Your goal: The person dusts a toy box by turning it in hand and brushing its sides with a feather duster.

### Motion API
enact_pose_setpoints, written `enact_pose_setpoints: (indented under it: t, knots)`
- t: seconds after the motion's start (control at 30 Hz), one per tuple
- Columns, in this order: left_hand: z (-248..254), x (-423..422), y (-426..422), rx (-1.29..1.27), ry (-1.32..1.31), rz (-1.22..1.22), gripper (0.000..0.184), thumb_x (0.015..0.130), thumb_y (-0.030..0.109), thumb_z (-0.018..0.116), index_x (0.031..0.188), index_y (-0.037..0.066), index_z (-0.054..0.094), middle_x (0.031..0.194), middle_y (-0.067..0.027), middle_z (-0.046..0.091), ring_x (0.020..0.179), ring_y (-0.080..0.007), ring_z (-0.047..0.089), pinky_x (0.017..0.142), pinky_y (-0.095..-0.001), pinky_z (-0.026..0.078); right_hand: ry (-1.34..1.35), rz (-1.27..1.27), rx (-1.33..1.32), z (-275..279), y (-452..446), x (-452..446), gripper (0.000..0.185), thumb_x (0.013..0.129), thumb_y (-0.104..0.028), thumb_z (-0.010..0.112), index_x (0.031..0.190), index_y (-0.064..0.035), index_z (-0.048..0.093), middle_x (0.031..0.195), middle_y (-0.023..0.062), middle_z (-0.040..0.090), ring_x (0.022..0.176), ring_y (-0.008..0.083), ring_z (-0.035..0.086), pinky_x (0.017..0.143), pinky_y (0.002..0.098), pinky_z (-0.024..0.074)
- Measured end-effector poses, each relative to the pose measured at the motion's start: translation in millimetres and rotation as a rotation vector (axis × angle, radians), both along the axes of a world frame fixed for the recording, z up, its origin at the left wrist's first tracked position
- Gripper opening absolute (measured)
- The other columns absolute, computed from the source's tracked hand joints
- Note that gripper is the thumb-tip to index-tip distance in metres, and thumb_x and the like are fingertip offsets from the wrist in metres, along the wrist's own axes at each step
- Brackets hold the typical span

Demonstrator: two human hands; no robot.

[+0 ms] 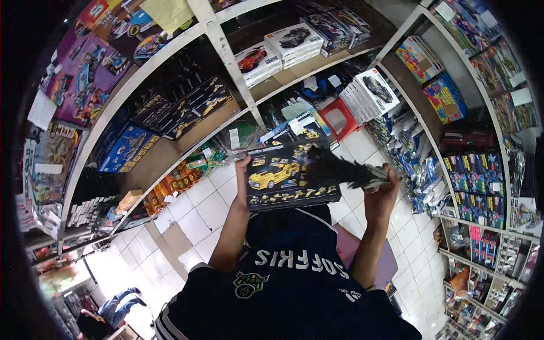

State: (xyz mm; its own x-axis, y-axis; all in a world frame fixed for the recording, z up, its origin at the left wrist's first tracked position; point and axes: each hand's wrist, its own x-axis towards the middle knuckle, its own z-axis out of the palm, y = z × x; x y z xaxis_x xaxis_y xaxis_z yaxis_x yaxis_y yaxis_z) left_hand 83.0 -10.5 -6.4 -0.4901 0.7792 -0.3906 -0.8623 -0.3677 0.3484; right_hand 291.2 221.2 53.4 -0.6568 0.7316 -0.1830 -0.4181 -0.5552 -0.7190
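Note:
My left hand (242,173) grips the left side of a black toy box (272,195) printed with a yellow car, held up in front of my chest. The box's printed face is turned toward me. In my right hand (386,187) is a dark feather duster (334,167), its handle end in the closed fingers. The duster's feathers lie across the right part of the box and hide some of its picture. Whether they press on the box or hover just over it, I cannot tell.
Metal shelving curves around me. White car boxes (294,42) and dark boxes (195,107) stand on the shelves ahead. A red frame-like item (339,118) and a white box stack (371,93) sit beyond my hands. White floor tiles (198,201) show below.

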Motion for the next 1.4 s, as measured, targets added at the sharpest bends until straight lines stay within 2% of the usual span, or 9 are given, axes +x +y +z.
enact_pose_setpoints:
  t: [0.07,0.2,0.3,0.5,0.67,0.83,0.9,1.07,1.4]
  knots:
    - [0.3,-0.6,4.5,-0.156,0.029,-0.097,0.068,0.09,0.055,0.048,0.135,0.004,0.05,0.128,-0.0187,0.061,0.11,-0.0311,0.064,0.095,-0.0441,0.052,-0.263,-0.116,0.159,-7.5,0.7,-6.7,0.023,0.098,-0.034,0.05,0.099,-0.0118,0.049,0.073,0.0007,0.049,0.055,0.0127,0.044,0.052,0.027,0.0356]
    - [18.5,12.0,38.7,-0.395,0.266,-0.086,0.061,0.094,0.053,0.049,0.13,0.005,0.053,0.12,-0.0119,0.064,0.109,-0.0223,0.064,0.095,-0.0371,0.05,-0.341,-0.061,0.142,-14.6,15.4,-11.6,0.021,0.098,-0.032,0.049,0.102,-0.0113,0.051,0.072,0.0023,0.046,0.055,0.0132,0.044,0.052,0.0289,0.0369]
    - [19.1,14.9,54.1,-0.363,0.283,-0.156,0.057,0.097,0.052,0.049,0.134,0.009,0.05,0.123,-0.0073,0.063,0.113,-0.0198,0.061,0.097,-0.0339,0.048,-0.269,0.157,0.155,-7.2,24.7,-13.6,0.026,0.097,-0.037,0.05,0.097,-0.0102,0.049,0.07,0.002,0.051,0.056,0.0121,0.047,0.054,0.0266,0.0373]
    - [14.0,20.3,91.7,-0.447,0.422,-0.204,0.069,0.097,0.055,0.051,0.144,0.008,0.035,0.134,-0.0079,0.052,0.121,-0.0163,0.053,0.096,-0.0341,0.049,-0.278,0.204,0.272,-1.6,64.7,-21.1,0.029,0.096,-0.037,0.05,0.095,-0.0086,0.047,0.069,0.0035,0.053,0.059,0.0121,0.049,0.054,0.0255,0.037]
    - [29.2,23.2,125.4,-0.512,0.463,-0.213,0.08,0.091,0.059,0.059,0.149,0.013,0.029,0.138,-0.0141,0.046,0.126,-0.0246,0.047,0.097,-0.037,0.046,-0.279,0.326,0.307,9.0,101.5,-10.5,0.028,0.095,-0.036,0.052,0.093,-0.0077,0.049,0.075,0.0022,0.05,0.064,0.0112,0.049,0.056,0.0243,0.0376]
    - [4.6,22.3,159.3,-0.491,0.411,-0.243,0.068,0.092,0.057,0.06,0.142,0.015,0.043,0.129,-0.0122,0.053,0.123,-0.0221,0.049,0.101,-0.0374,0.041,-0.319,0.25,0.337,17.4,122.2,-5.6,0.029,0.093,-0.036,0.053,0.092,-0.0072,0.05,0.077,0.001,0.047,0.064,0.0105,0.046,0.056,0.0247,0.0367]
    - [8.6,26.1,172.3,-0.558,0.596,-0.254,0.061,0.093,0.055,0.06,0.138,0.016,0.047,0.124,-0.01,0.055,0.12,-0.0207,0.05,0.102,-0.0349,0.039,-0.311,0.247,0.348,15.1,134.1,-1.0,0.026,0.094,-0.033,0.053,0.092,-0.0067,0.051,0.077,0.0011,0.047,0.064,0.0104,0.046,0.056,0.0248,0.0371]
    - [15.7,27.4,193.8,-0.609,0.493,-0.269,0.055,0.095,0.049,0.06,0.136,0.014,0.048,0.121,-0.0102,0.054,0.115,-0.0184,0.05,0.1,-0.0334,0.039,-0.279,0.186,0.304,15.9,147.0,6.0,0.021,0.095,-0.026,0.053,0.092,-0.0057,0.053,0.078,0.0011,0.047,0.066,0.0097,0.045,0.057,0.0245,0.037]
    - [20.8,24.6,191.7,-0.609,0.693,-0.232,0.057,0.095,0.047,0.062,0.136,0.011,0.047,0.125,-0.0138,0.056,0.116,-0.02,0.055,0.097,-0.0322,0.045,-0.304,0.375,0.377,10.9,166.4,-13.6,0.021,0.096,-0.025,0.051,0.088,-0.0054,0.052,0.079,0.0007,0.046,0.068,0.0087,0.043,0.056,0.0228,0.0343]
